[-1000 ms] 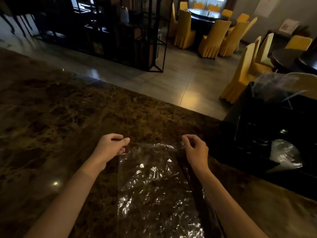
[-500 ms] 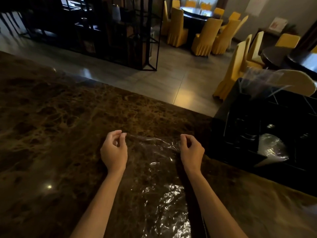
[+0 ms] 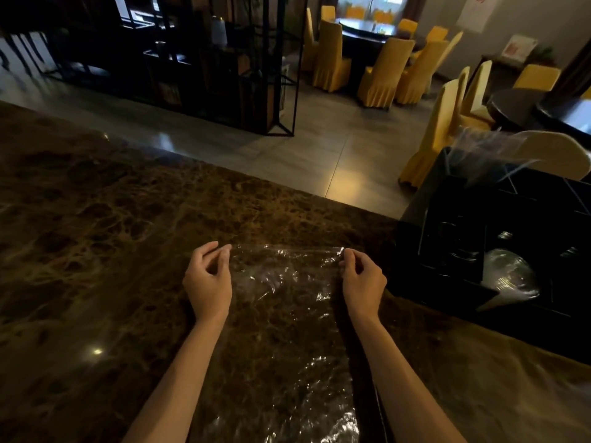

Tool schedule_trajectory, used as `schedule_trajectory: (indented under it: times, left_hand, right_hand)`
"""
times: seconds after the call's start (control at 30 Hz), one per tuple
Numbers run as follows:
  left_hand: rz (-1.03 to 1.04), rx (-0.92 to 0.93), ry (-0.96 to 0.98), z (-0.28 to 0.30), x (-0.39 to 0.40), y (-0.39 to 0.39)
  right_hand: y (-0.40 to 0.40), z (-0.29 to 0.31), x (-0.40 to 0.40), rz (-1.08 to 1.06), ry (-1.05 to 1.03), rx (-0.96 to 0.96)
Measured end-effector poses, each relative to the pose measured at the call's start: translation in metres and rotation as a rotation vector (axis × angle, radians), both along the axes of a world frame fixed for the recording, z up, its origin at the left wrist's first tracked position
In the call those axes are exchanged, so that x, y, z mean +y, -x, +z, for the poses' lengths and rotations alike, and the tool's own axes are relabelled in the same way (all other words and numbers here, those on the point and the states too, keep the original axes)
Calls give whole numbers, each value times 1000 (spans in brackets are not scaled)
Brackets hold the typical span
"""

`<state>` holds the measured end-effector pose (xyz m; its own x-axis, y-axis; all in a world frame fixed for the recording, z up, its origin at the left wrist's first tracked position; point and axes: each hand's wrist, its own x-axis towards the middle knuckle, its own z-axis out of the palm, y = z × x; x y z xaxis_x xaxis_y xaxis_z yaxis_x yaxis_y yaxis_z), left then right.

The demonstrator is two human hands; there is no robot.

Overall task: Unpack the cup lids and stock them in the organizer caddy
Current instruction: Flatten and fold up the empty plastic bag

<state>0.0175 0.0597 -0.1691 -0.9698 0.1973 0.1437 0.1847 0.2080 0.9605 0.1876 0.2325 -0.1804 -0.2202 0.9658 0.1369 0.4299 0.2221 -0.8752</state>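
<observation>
We are seeing the clear plastic bag lying flat and crinkled on the brown marble counter, running from its far edge back toward the body, with the left hand pinching the far left corner between thumb and fingers and the right hand pinching the far right corner the same way. Right of the bag, the black organizer caddy is sitting on the counter with clear cup lids lying in one near compartment and more clear plastic sticking up at its far end. Beyond the counter we are seeing yellow-covered chairs standing round dark tables and a black metal shelf standing on the tiled floor.
</observation>
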Motion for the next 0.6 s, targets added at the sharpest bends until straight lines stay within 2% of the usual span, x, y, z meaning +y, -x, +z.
schedule_trajectory:
  times: [0.17, 0.37, 0.5, 0.6]
  left_hand:
    - [-157, 26, 199, 6, -19, -2]
    - [-374, -170, 376, 18, -88, -30]
    - [-414, -539, 233, 33, -112, -47]
    - [-419, -685, 143, 39, -115, -50]
  right_hand:
    - [-11, 9, 4, 74, 133, 45]
    - [-67, 16, -12, 200, 198, -117]
    - [-106, 23, -43, 250, 254, -184]
    - [-115, 31, -55, 263, 393, -126]
